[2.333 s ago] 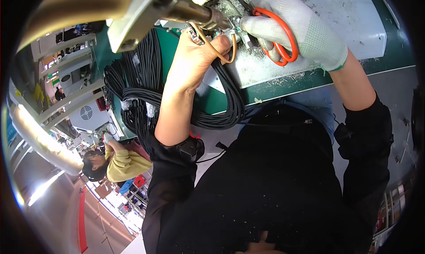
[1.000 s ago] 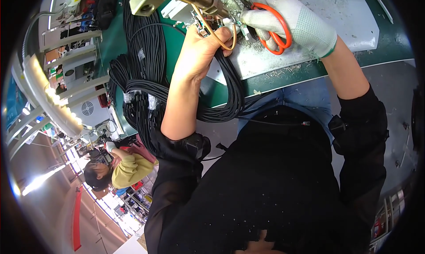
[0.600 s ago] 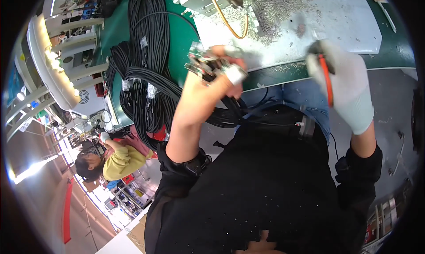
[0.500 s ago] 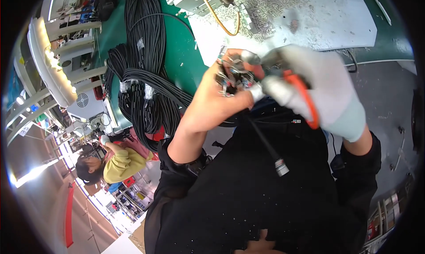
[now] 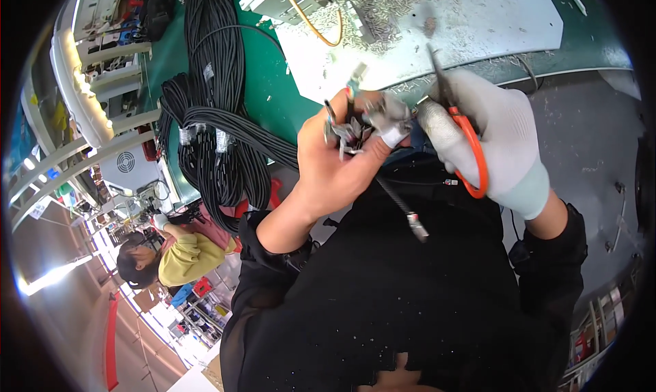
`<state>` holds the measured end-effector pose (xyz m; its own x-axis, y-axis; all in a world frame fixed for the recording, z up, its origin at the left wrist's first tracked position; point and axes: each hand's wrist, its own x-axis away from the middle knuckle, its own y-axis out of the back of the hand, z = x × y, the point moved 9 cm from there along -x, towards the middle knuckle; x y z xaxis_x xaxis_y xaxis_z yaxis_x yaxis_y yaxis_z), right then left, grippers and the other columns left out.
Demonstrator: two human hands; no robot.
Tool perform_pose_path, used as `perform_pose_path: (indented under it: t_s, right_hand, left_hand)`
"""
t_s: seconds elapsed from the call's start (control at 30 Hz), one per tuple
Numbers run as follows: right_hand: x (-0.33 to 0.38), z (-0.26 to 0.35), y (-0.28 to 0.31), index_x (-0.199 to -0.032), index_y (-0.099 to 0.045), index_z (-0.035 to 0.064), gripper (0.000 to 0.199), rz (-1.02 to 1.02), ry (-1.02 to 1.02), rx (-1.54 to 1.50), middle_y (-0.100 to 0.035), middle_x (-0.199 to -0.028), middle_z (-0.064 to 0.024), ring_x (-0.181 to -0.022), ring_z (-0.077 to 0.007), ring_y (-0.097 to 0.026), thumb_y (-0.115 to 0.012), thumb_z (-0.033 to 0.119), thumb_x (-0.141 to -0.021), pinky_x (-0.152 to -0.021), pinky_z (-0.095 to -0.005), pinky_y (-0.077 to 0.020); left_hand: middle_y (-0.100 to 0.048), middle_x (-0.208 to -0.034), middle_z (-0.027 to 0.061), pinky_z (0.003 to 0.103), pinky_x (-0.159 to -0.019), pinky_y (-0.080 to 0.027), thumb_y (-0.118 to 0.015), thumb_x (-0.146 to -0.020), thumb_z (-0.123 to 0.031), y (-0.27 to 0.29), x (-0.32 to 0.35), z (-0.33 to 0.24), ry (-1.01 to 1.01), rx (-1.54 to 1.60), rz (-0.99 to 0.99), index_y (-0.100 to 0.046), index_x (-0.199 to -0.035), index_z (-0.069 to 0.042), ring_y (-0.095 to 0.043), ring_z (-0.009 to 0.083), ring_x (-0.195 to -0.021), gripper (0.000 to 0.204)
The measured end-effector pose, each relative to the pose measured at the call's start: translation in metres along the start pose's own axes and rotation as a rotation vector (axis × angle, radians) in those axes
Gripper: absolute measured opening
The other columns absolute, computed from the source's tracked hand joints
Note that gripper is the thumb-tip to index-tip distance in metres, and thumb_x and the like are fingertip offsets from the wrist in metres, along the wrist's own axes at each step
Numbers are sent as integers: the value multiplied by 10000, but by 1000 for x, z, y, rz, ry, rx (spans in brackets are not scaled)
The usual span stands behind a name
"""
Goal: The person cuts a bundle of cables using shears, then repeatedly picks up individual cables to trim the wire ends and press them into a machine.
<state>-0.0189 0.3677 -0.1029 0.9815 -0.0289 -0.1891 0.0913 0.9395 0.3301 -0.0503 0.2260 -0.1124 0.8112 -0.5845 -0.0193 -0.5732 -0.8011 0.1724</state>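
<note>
My bare left hand (image 5: 326, 170) is closed around a bunch of cable ends (image 5: 350, 134) with metal connectors and coloured wires. White coverings wrap its thumb tip and a fingertip. From the bunch hangs a black cable with a silver connector (image 5: 417, 227), in front of my black clothing. Close by on the right, my right hand (image 5: 509, 132), in a white glove, grips scissors with orange handles (image 5: 476, 156). Their dark blades point up and away from me. The gloved thumb and forefinger are beside the cable ends; a small metal piece seems to lie between them, too blurred to name.
Thick coils of black cable (image 5: 217, 57) lie on the green table (image 5: 263, 85) at the left. A white board (image 5: 529, 26) strewn with small metal bits is beyond my hands, beside a grey device (image 5: 273, 3) with a yellow cable. A co-worker (image 5: 188, 255) sits far left.
My hands have drawn slightly apart. The scissors' blades now point upward in plain sight, and the hanging connector has swung a little left and up. The table scene has shifted slightly up and left.
</note>
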Motion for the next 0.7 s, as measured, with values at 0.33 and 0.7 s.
perform_pose_path:
  t_s: [0.33,0.7]
  right_hand:
    - [26,-28,-14,-794,-594,68,150,430,-351,-443,-572,-614,-70,-490,-209,-555,-640,205,-834,-460,-283,-417]
    - [21,30,23,-876,-615,77,225,21,171,631,-571,-688,-66,-578,-252,-573,-744,183,-725,-505,-344,-418]
  left_hand:
    - [-600,-787,34,257,-570,-462,-660,-852,9,-26,5,-9,25,410,-134,-614,-967,-8,-571,107,-666,125]
    - [-566,-762,-25,162,-576,-397,-696,-781,5,-15,-2,8,329,-6,-98,-601,-1020,7,-477,13,-645,257]
